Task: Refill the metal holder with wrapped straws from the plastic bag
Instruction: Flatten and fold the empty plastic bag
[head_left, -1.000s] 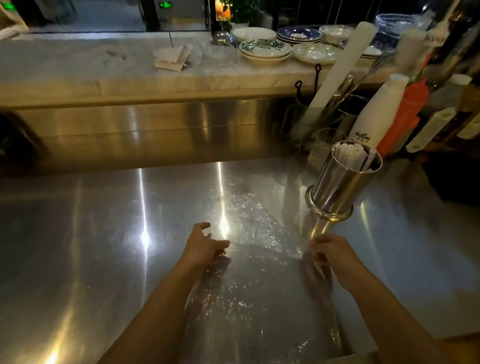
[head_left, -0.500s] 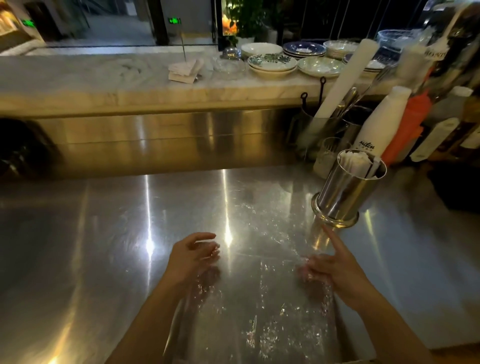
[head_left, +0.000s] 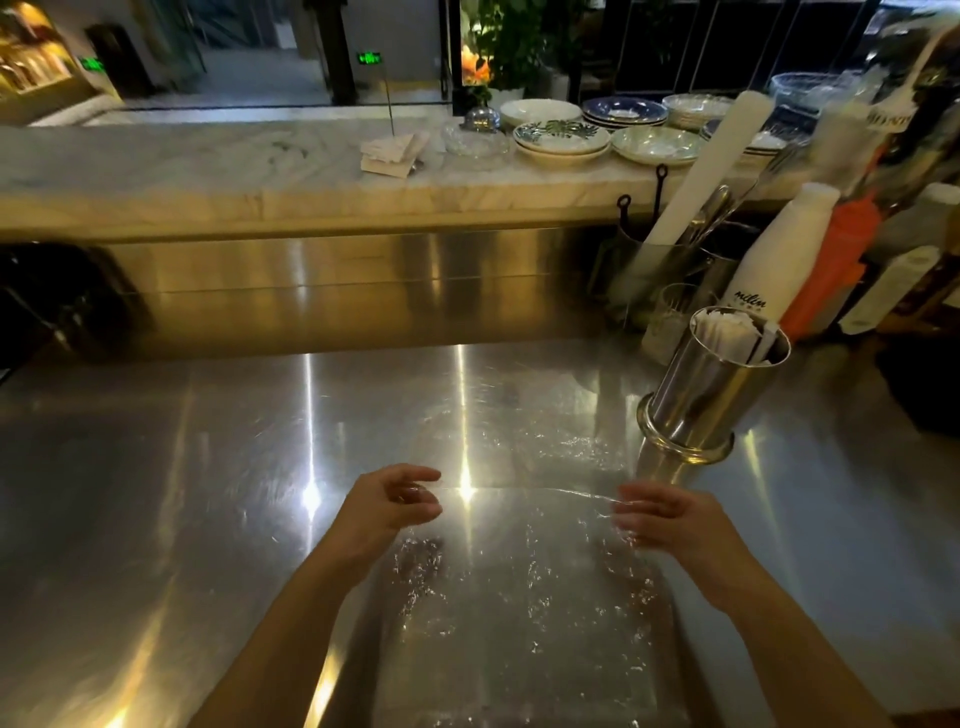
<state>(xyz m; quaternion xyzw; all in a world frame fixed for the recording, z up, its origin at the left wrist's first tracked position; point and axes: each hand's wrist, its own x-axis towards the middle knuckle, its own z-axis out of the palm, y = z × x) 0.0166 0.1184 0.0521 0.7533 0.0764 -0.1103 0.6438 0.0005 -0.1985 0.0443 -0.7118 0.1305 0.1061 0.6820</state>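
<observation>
While both hands (head_left: 387, 501) (head_left: 667, 514) pinch its far edge, the clear, crinkled plastic bag (head_left: 519, 597) lies flat, glinting.

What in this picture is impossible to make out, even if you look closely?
All in the head view:
- Plastic bag: clear film with glare, so any straws left inside cannot be seen; its near end is cut off by the bottom edge.
- Metal holder: its wall hides how deep the wrapped straws go.
- Left hand and right hand: blurred, so the exact grip on the bag edge is unclear.
</observation>
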